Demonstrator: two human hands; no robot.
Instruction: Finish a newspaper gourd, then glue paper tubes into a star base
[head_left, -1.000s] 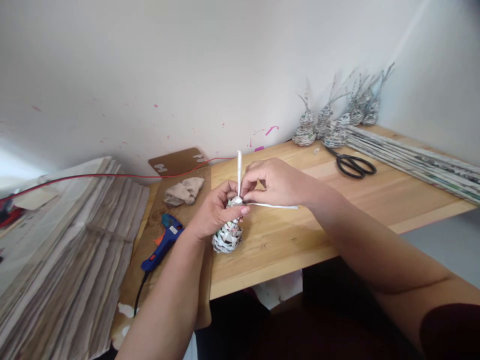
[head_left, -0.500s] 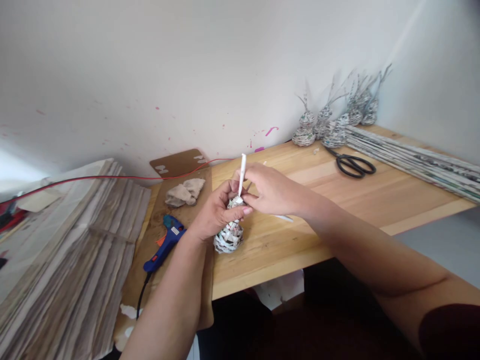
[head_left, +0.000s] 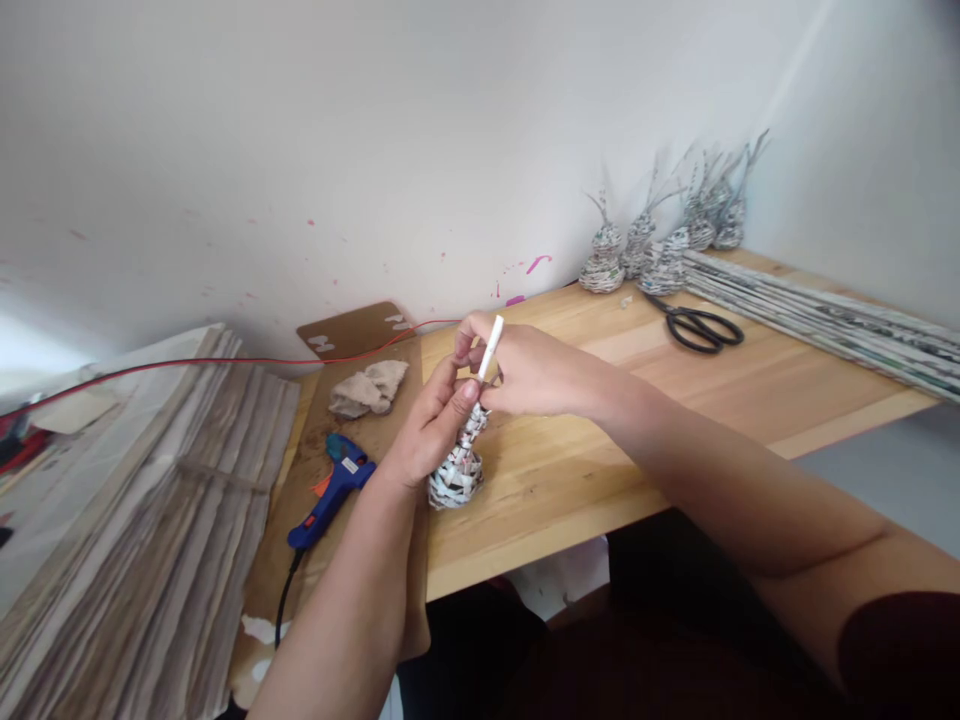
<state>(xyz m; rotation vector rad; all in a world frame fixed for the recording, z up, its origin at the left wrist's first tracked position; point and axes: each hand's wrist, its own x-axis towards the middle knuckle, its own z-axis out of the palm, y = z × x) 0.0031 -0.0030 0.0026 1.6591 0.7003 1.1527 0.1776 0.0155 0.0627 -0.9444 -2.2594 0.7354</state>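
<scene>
Read with twelve toward the wall, the woven paper piece (head_left: 456, 482) sits near the front of the bench (head_left: 570, 490), just past the edge of a brown board (head_left: 375, 428); whether its base rests on the wood or is lifted, I cannot tell. A white paper stick (head_left: 491, 348) rises from its top, leaning between twelve and one.

The left hand (head_left: 439, 415), reaching in from seven o'clock, has its fingers wrapped about the piece's upper part, thumb pressed near the foot of the stick. The right hand (head_left: 529, 370), from four o'clock, curls its fingers behind the stick; what they grasp, if anything, is hidden.

The piece is probably very light, springy but crushable across its hollow-looking belly, and the dry paper should grip well rather than slip. The narrow neck looks the safest hold; the stick is likely stiff along its length yet quick to crease if bent.

The bench is smooth pale wood. Around the piece lie a blue glue gun (head_left: 330, 500) at nine, a crumpled cloth (head_left: 369, 388) between ten and eleven, similar woven pieces (head_left: 602, 262) between one and two, black scissors (head_left: 705, 330) at two, and paper rods (head_left: 817, 315) just past two. A newspaper stack (head_left: 187, 520) fills nine o'clock farther out. The white wall (head_left: 300, 130) carries pink splashes.
</scene>
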